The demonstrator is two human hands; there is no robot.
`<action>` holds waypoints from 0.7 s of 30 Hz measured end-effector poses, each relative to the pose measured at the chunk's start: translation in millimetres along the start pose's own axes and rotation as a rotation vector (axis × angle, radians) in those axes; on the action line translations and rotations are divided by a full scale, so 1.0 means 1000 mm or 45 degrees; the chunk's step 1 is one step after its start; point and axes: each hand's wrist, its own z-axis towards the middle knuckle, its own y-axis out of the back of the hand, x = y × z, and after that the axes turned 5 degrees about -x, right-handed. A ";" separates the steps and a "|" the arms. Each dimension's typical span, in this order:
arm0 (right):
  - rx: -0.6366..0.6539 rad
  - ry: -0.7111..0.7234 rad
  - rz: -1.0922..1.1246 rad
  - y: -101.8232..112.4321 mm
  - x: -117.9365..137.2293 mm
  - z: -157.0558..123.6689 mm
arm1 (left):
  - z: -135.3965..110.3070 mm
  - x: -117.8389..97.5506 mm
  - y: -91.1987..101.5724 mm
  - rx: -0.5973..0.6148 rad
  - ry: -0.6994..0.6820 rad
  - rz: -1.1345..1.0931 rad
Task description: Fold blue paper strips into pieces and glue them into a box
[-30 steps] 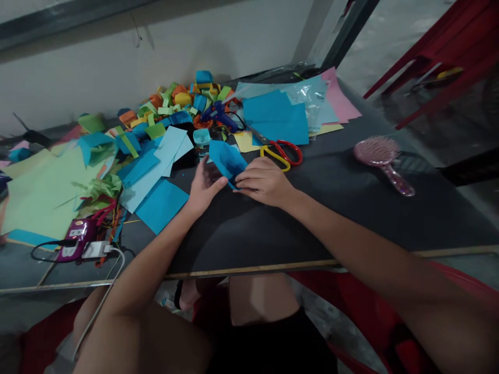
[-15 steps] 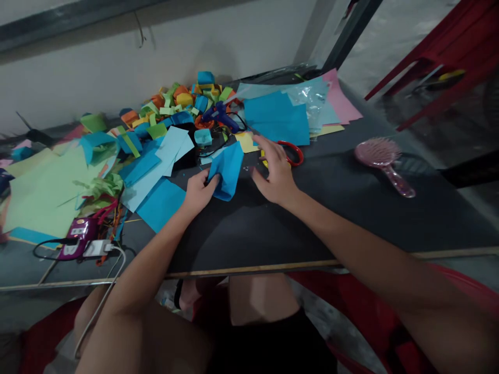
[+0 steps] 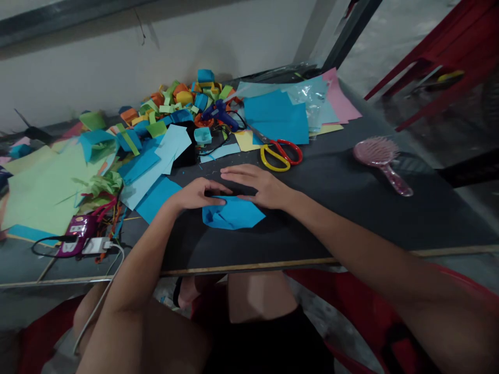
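Note:
A folded piece of blue paper [image 3: 236, 215] lies low over the dark tabletop, near its front edge. My left hand [image 3: 200, 195] pinches its upper left part, thumb on the near side and fingers behind. My right hand [image 3: 261, 186] is at the paper's upper right, fingers stretched out toward the left hand and thumb at the paper's top edge. Just beyond my right hand lie scissors [image 3: 281, 154] with one yellow and one red handle. Left of my left hand are a flat blue sheet [image 3: 156, 197] and pale blue sheets [image 3: 173, 145].
Small folded paper pieces [image 3: 179, 98] in several colours are heaped by the wall, beside a blue glue gun [image 3: 220, 113]. A pink hairbrush [image 3: 384, 161] lies on the right. A purple device [image 3: 78, 234] with a white cable sits at the left front. Blue sheets [image 3: 276, 117] lie at the back.
The blue paper has turned from upright to lengthwise and come nearer the table's front edge. My right hand has moved left and toward me to the paper, uncovering the scissors.

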 end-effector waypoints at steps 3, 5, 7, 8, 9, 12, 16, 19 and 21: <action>0.082 -0.002 -0.032 -0.006 0.005 -0.001 | 0.000 0.000 -0.002 -0.046 0.003 0.116; 0.142 0.019 -0.047 -0.009 0.005 -0.002 | 0.002 0.001 -0.005 -0.081 -0.002 0.174; 0.159 0.049 -0.055 -0.009 0.005 -0.002 | 0.003 0.003 -0.007 -0.126 -0.056 0.200; 0.148 0.061 -0.063 -0.008 0.004 -0.002 | 0.004 0.004 -0.007 -0.167 -0.088 0.212; 0.130 0.070 -0.084 -0.007 0.003 -0.002 | 0.004 0.005 -0.006 -0.216 -0.124 0.218; 0.069 0.089 -0.223 -0.002 0.000 -0.002 | 0.002 0.006 0.000 -0.325 -0.268 0.133; 0.021 0.096 -0.467 0.007 -0.008 -0.002 | -0.003 0.002 0.008 -0.412 -0.385 0.167; 0.014 0.029 -0.569 0.014 -0.014 -0.003 | -0.002 0.001 0.007 -0.447 -0.357 0.443; 0.049 -0.014 -0.544 0.016 -0.016 -0.004 | 0.001 0.005 0.003 -0.417 -0.350 0.608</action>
